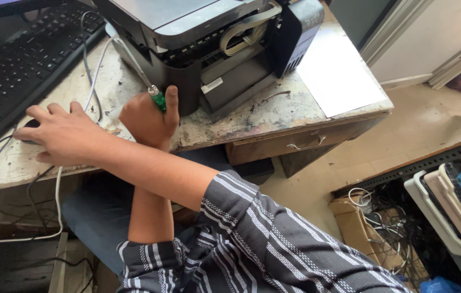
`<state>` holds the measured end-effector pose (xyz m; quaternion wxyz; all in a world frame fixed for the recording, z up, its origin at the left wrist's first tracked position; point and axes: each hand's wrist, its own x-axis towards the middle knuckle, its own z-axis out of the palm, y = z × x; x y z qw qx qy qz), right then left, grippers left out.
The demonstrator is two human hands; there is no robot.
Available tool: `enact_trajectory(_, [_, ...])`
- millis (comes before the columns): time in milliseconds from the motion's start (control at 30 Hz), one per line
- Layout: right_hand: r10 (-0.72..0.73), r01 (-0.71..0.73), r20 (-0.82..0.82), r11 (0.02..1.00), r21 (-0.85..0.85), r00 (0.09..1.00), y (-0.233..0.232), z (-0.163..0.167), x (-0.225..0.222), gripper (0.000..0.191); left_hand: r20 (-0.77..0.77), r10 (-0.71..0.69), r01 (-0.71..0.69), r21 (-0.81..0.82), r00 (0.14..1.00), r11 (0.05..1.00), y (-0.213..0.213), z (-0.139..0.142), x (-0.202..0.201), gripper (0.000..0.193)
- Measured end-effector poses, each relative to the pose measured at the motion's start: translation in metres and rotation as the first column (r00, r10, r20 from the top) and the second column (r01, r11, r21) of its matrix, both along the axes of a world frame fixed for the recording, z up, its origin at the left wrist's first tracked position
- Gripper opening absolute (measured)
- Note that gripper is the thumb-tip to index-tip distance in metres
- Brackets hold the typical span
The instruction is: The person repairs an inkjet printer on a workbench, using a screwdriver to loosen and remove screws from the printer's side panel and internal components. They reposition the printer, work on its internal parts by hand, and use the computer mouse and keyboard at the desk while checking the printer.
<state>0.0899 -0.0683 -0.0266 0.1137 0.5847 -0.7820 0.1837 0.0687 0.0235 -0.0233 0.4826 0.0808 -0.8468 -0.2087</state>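
"Screwdriver with a green plastic handle and thin metal shaft (156, 97), where is it in the head view?"

"It is in the left hand (146, 122), which is closed in a fist around the handle with the thumb standing up beside it. The shaft slants up and left towards the black and grey plastic printer (187, 32) on the worn, scratched wooden desk (252, 116)."

"And the right hand (59, 135)?"

"Its forearm crosses in front of the left one, out of a striped sleeve. The hand lies palm down with its fingers draped loosely over a small dark computer mouse (30, 125) at the desk's near edge, resting rather than clenched."

"Any containers?"

"A wooden desk drawer with a metal handle (306, 144) is closed, so its contents are hidden. On the floor, a brown cardboard box (361, 222) holds a tangle of thin cables."

"What else is on the desk?"

"A flat black keyboard (19, 59) is at the far left, a white rubbery cable (95, 70) curves past it, and a plain white paper sheet (339, 70) lies to the right of the printer."
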Motion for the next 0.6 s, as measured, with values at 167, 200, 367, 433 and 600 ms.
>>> enact_trajectory(167, [-0.008, 0.008, 0.000, 1.000, 0.027, 1.000, 0.003, 0.007, 0.004, 0.060, 0.014, 0.015, -0.015, 0.002, 1.000, 1.000, -0.002, 0.001, 0.001, 0.068])
enact_trajectory(200, [-0.011, 0.011, -0.002, 0.999, 0.033, 1.000, 0.003, 0.008, 0.004, 0.061, 0.015, 0.014, -0.014, 0.005, 1.000, 1.000, -0.002, 0.001, 0.001, 0.068])
enact_trajectory(367, [0.001, -0.001, 0.018, 0.999, 0.034, 1.000, 0.006, 0.012, 0.006, 0.060, 0.013, 0.009, -0.009, 0.008, 1.000, 1.000, 0.000, 0.004, 0.004, 0.066])
enact_trajectory(433, [0.005, -0.006, 0.024, 0.999, 0.035, 1.000, 0.007, 0.013, 0.007, 0.061, 0.020, 0.019, -0.019, 0.002, 1.000, 1.000, 0.000, 0.006, 0.005, 0.065])
enact_trajectory(600, [0.009, -0.009, 0.021, 1.000, 0.024, 1.000, 0.010, 0.017, 0.009, 0.059, 0.025, 0.018, -0.018, -0.001, 1.000, 1.000, 0.000, 0.009, 0.008, 0.065])
